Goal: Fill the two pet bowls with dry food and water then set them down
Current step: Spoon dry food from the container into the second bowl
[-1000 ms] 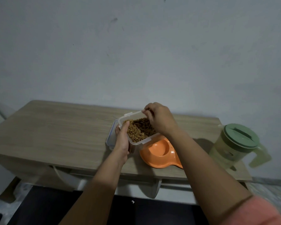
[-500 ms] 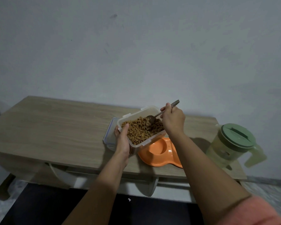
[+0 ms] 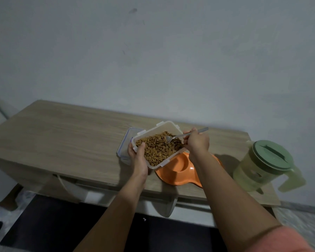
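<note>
A clear plastic container (image 3: pixel 168 127) full of brown dry food (image 3: pixel 156 149) is held tilted above the wooden table (image 3: pixel 62 139). My left hand (image 3: pixel 137 157) grips its near left corner. My right hand (image 3: pixel 196 142) holds a metal spoon (image 3: pixel 178 137) with its bowl dipped into the food. Under the container's right end sits an orange double pet bowl (image 3: pixel 176 170), partly hidden by my right forearm. At the table's right end stands a pale green pitcher (image 3: pixel 262 166) with a darker green lid.
The container's clear lid (image 3: pixel 125 148) lies flat on the table just left of the container. A grey wall rises right behind the table. A dark floor lies below the front edge.
My right hand came out of the container gripping the spoon, then lowered the handle so the spoon lies flatter in the food. The container stays in my left hand.
</note>
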`<state>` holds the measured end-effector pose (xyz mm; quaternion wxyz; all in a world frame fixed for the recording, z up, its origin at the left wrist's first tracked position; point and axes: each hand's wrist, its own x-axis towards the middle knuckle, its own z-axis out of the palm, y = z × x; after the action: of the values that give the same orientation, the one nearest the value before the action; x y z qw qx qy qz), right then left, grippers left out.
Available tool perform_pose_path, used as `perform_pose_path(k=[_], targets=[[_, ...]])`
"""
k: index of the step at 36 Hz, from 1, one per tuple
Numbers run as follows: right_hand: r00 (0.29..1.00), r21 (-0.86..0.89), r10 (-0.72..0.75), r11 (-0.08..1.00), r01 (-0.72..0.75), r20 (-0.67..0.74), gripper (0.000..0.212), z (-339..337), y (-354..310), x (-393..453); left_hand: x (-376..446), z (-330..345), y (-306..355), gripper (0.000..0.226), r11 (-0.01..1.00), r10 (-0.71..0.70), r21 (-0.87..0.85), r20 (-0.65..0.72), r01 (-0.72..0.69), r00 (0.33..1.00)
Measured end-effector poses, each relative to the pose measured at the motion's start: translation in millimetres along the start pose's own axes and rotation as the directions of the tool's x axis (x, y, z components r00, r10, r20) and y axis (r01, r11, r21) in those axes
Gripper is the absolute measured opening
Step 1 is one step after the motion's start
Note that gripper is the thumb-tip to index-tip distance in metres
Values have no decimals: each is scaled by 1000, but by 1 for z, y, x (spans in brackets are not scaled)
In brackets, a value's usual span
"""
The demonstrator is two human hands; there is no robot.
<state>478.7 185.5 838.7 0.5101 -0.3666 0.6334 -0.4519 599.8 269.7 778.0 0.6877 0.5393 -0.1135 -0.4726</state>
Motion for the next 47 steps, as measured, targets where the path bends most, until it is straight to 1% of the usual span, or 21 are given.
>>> perform_pose_path(k=[3, 7, 10, 18, 21, 23, 27, 31, 33, 36, 38, 39, 41, 44, 45, 47], targets=[[999, 50, 34, 998, -34, 6, 38, -1, 0, 4, 4, -1, -10, 69, 998, -59, -29, -7, 59, 998], [999, 66, 44, 997, -45, 12, 39, -4, 0, 9, 3, 3, -14, 56, 998, -28, -58, -86, 23, 996], [998, 91, 56, 994, -57, 23, 40, -5, 0, 15, 2, 7, -18, 56, 999, -27, -41, -118, 22, 993], [996, 81, 66, 994, -70, 57, 40, -11, 0, 34, 1, 15, -26, 55, 996, 39, -71, -238, -57, 971], [995, 84, 59, 994, -65, 76, 41, -15, 1, 44, 9, 14, -35, 57, 994, 59, -75, -298, -85, 953], [995, 80, 53, 995, -59, 81, 43, -16, 2, 50, 14, 14, -39, 62, 995, 74, -43, -346, -95, 935], [994, 54, 44, 997, -49, 99, 43, -23, 4, 62, 22, 15, -50, 69, 995, 68, -43, -425, -95, 903], [996, 17, 38, 999, -39, 80, 43, -30, 8, 71, 30, 8, -60, 75, 996, 61, -27, -482, -84, 874], [998, -12, 25, 1000, -24, 65, 44, -34, 11, 75, 30, 10, -62, 73, 992, 76, -49, -494, -115, 866], [997, -136, -71, 988, 75, 41, 46, -36, 19, 82, 31, 14, -62, 67, 980, 111, -85, -518, -180, 848], [980, -244, -192, 949, 198, 50, 47, -36, 25, 85, 34, 13, -64, 66, 975, 110, -107, -536, -196, 837], [962, -303, -260, 913, 272, 79, 46, -36, 29, 86, 36, 13, -65, 65, 973, 109, -113, -542, -200, 833], [901, -395, -384, 810, 433, 200, 41, -37, 35, 84, 39, 13, -67, 63, 975, 102, -109, -549, -192, 830], [760, -420, -505, 635, 648, 409, 35, -43, 39, 75, 42, 12, -70, 62, 980, 100, -94, -537, -178, 837], [719, -413, -534, 590, 694, 444, 34, -44, 38, 72, 42, 13, -70, 62, 980, 104, -90, -537, -180, 837], [676, -388, -582, 555, 736, 452, 33, -46, 34, 68, 42, 13, -69, 62, 980, 111, -79, -537, -181, 836]])
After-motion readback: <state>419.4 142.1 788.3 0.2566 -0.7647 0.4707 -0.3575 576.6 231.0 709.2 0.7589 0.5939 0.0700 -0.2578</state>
